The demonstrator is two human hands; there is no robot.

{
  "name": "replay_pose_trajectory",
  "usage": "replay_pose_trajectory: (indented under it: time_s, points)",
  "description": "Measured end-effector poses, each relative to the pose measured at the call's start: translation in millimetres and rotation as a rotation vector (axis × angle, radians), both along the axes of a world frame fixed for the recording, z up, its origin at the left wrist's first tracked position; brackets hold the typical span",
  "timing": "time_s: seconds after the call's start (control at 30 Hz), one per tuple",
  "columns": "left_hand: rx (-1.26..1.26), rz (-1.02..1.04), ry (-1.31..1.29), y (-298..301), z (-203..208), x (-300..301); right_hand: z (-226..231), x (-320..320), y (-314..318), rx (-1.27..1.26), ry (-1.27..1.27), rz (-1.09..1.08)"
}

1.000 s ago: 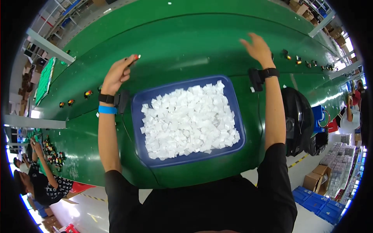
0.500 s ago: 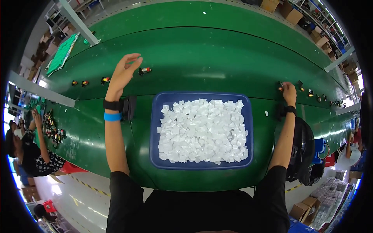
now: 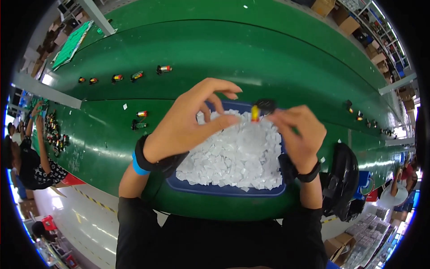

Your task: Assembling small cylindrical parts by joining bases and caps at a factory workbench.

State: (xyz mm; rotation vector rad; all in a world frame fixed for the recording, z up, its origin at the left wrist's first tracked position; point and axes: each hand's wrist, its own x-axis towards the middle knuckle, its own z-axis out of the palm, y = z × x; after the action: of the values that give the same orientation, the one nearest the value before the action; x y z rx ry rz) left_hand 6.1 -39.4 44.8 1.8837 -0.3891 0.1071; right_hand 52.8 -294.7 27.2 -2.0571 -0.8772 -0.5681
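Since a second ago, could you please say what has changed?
The left hand let go of a component, now on the table, and moved rightward over the tray. The right hand took another part and brought it leftward. The tray still holds white pieces.

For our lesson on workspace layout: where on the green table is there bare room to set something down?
Beyond the blue tray, the green table is bare between the left row of parts and right row. Crowded: the tray, heaped with white squares, and the parts pile far left.
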Motion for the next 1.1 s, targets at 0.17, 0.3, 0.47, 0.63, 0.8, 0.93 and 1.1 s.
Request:
replay_pose_trajectory:
  time_s: [0.17, 0.3, 0.47, 0.63, 0.8, 0.93, 1.1]
  points:
    - [0.135, -0.128, -0.206, -20.8, -4.6, -14.3, -2.6, -30.4, 2.6, -0.104, -0.239, 0.190]
    - [0.077, -0.174, -0.282, -24.0, -16.2, -14.9, -2.3, -34.4, -2.2, -0.080, -0.197, 0.195]
    - [0.075, -0.156, -0.302, -29.4, -16.4, -15.1, -6.3, -29.3, -6.3, -0.037, -0.109, 0.228]
    - [0.308, -0.159, -0.566, -24.8, -22.2, -15.1, -1.2, -33.9, -9.3, -0.047, 0.277, 0.274]
    - [0.253, -0.212, -0.408, -30.4, -23.0, -15.3, -4.6, -33.8, -4.0, 0.286, 0.577, 0.149]
    - [0.092, -0.226, -0.163, -38.7, -22.1, -22.1, -14.9, -35.0, -2.3, 0.254, 0.521, 0.187]
    - [-0.076, 0.006, -0.003, -46.2, -32.7, -25.6, -15.6, -39.4, 1.4, 0.144, 0.324, 0.175]
